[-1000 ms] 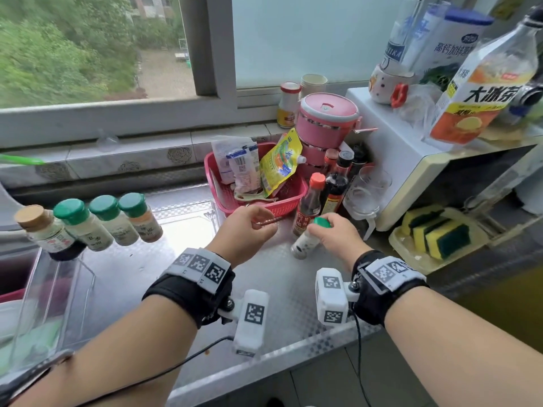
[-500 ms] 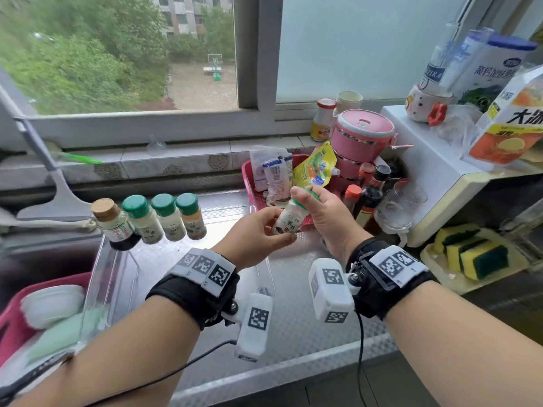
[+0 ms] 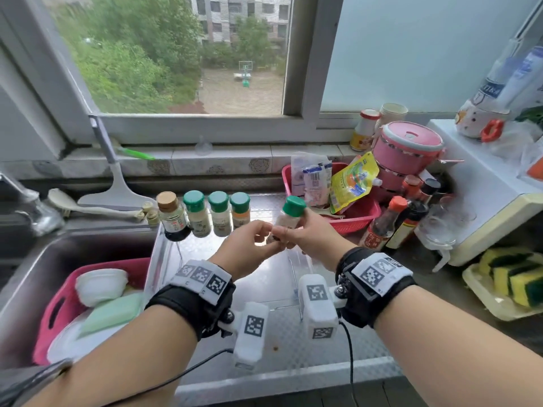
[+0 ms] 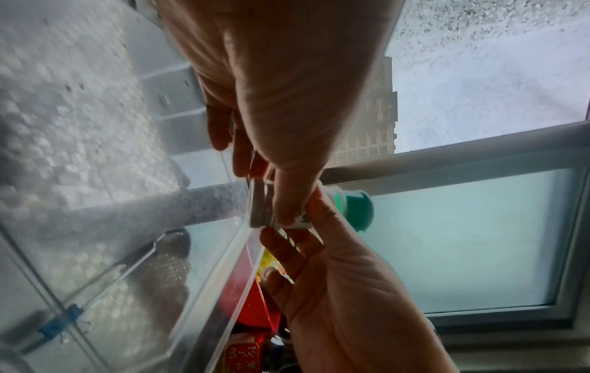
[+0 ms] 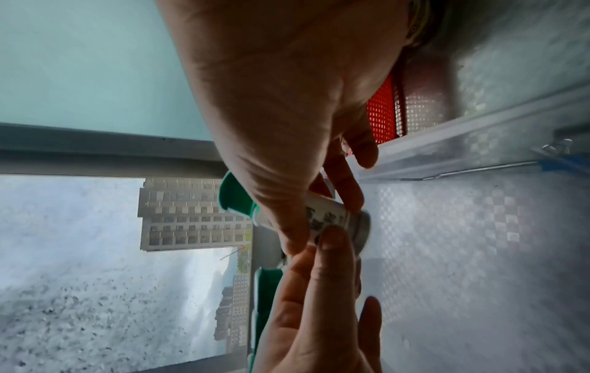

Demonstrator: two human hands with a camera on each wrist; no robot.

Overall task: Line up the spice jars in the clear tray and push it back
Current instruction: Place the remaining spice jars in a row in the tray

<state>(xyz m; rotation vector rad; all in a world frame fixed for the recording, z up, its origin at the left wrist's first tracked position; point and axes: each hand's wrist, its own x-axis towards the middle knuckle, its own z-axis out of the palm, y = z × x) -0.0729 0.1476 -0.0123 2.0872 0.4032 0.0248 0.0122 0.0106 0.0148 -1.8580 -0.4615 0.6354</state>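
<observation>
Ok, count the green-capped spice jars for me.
4. Three stand in a row at the clear tray's back. The fourth jar is held by both hands, above the tray.

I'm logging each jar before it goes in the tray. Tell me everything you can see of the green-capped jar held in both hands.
The green-capped jar is a small bottle with a rounded green cap, a pale body and a printed label whose text is too blurred to read. It is held in the air, tilted, cap up and away from the person. The right hand grips its body and the left hand pinches its lower end. It hangs above the clear tray, right of the row of jars.
</observation>
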